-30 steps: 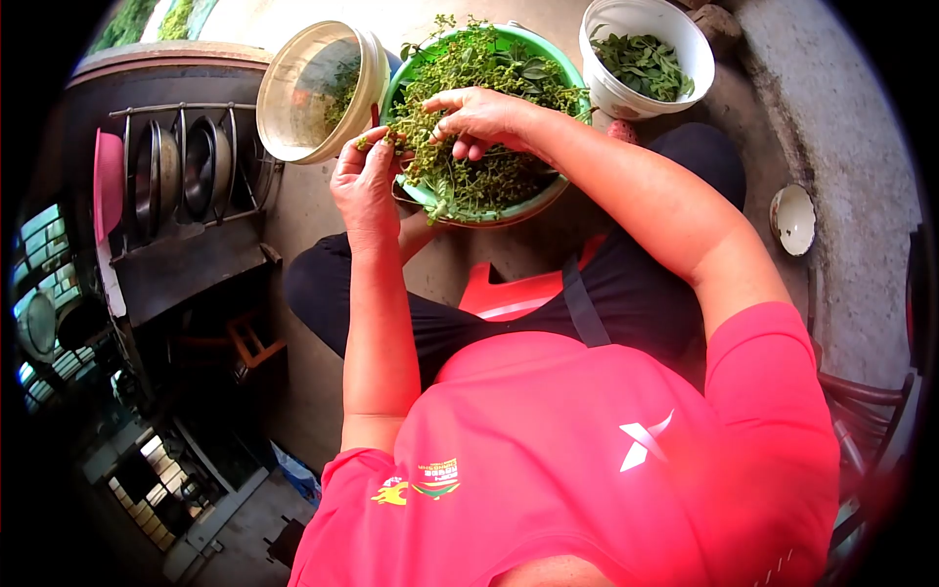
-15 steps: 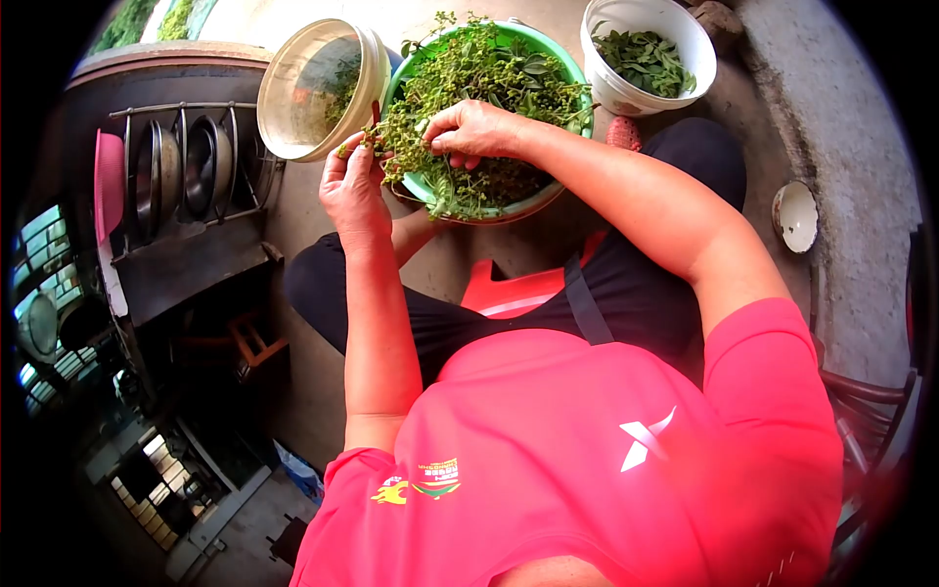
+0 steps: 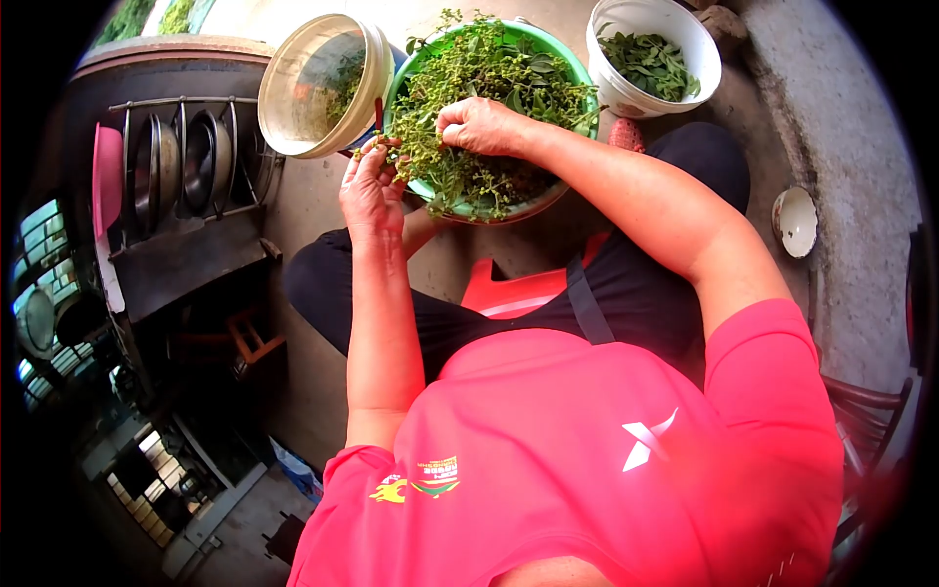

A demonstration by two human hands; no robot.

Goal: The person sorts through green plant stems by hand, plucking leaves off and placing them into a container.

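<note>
A green basin [image 3: 584, 73] between my knees is heaped with leafy sprigs bearing clusters of small green berries [image 3: 469, 73]. At its left rim, my left hand [image 3: 372, 196] is closed, pinching a berry sprig [image 3: 377, 147] between thumb and fingertips. My right hand [image 3: 481, 127] lies over the heap with its fingers curled down among the stems. What those fingers grip is hidden by the hand and the plants.
A pale bucket [image 3: 284, 117] with some green bits inside tilts to the left of the basin. To the right stands a white bucket [image 3: 606, 88] of loose green leaves [image 3: 650, 64]. An enamel bowl [image 3: 794, 222] sits by the ledge; pans [image 3: 210, 161] hang in a rack at left.
My left hand has shifted slightly right, closer to the basin, still pinching a sprig. My right hand has moved a little right, its fingers now curled deeper into the heap.
</note>
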